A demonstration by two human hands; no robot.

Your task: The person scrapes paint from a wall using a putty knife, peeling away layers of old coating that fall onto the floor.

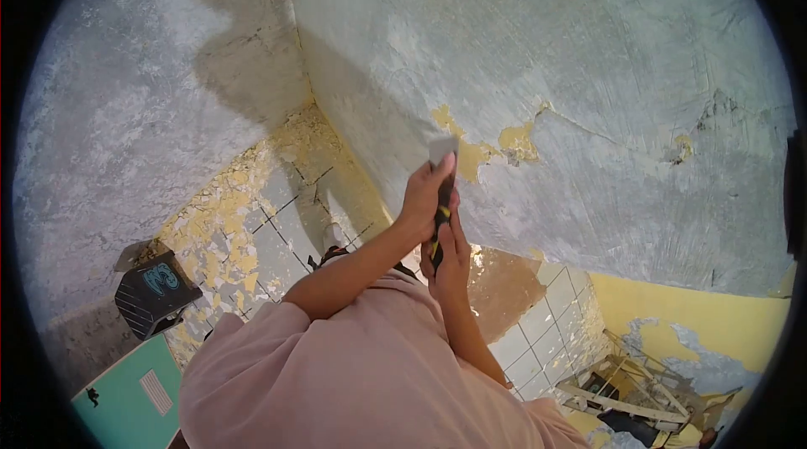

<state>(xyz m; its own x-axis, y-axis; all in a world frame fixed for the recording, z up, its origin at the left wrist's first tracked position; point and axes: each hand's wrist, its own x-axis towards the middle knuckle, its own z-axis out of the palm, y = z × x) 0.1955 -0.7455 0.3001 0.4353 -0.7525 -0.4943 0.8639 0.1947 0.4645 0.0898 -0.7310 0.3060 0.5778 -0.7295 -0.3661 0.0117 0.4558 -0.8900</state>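
Note:
A paint scraper (442, 217) with a black and yellow handle is gripped in both my hands. My left hand (424, 198) is closed around its upper part, thumb up near the wide metal blade. Lower down, my right hand (451, 262) wraps the end of the handle. The blade overlaps the grey, scraped wall (588, 62) beside a yellow paint patch (478, 158). More yellow paint (519, 142) shows just right of it, along a cracked, raised edge.
Paint flakes (223, 218) litter the tiled floor. A black box with a blue mark (160, 291) stands by the left wall, near a green panel (139, 394). A brown sheet (503, 289) lies on the floor to the right. Behind it is a wooden frame (626, 407) among clutter.

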